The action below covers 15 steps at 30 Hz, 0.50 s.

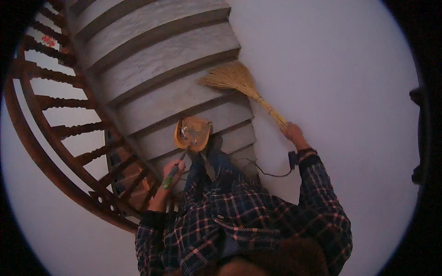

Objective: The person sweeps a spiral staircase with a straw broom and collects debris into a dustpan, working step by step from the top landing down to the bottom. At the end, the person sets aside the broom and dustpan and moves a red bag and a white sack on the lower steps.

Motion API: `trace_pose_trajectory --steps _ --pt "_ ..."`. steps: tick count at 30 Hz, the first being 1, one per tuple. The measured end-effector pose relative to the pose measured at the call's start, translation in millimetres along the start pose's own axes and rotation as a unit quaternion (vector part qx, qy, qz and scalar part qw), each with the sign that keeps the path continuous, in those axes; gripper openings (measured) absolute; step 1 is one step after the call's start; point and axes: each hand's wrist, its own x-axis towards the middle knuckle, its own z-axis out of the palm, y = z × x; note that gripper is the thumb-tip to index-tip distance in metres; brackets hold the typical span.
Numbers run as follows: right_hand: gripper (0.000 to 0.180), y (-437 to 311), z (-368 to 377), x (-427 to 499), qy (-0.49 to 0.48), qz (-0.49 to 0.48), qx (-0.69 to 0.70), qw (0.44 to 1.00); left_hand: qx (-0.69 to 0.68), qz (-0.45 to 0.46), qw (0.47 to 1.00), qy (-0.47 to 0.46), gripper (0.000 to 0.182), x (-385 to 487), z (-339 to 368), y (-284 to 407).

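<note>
My right hand [293, 132] is closed around the handle of a straw broom [234, 77]. The broom's bristles lie on a stone stair tread [152, 103], close to the wall on the right. In my left hand [174, 170] is the long handle of an orange dustpan [194, 132], with a green part at the handle's end. Bits of pale debris lie inside the pan, which is just in front of my feet, its open edge towards the riser of the stair ahead.
A curved wooden railing [45, 151] with turned balusters [65, 102] borders the stairs on the left. A plain pale wall [328, 69] runs along the right. Curved steps continue ahead. A dark cable [276, 175] hangs by my right sleeve.
</note>
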Motion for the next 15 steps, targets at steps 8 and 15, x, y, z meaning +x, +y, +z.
trace_pose_trajectory --steps 8,15 --pt "0.058 -34.0 14.5 -82.9 0.011 0.064 0.088 0.994 0.077 0.050 0.995 -0.031 0.029 0.4 11.2 27.5" --pt "0.057 -24.7 47.8 -28.6 -0.013 0.097 0.082 0.992 0.038 0.053 0.996 -0.069 0.026 6.4 21.7 21.4"
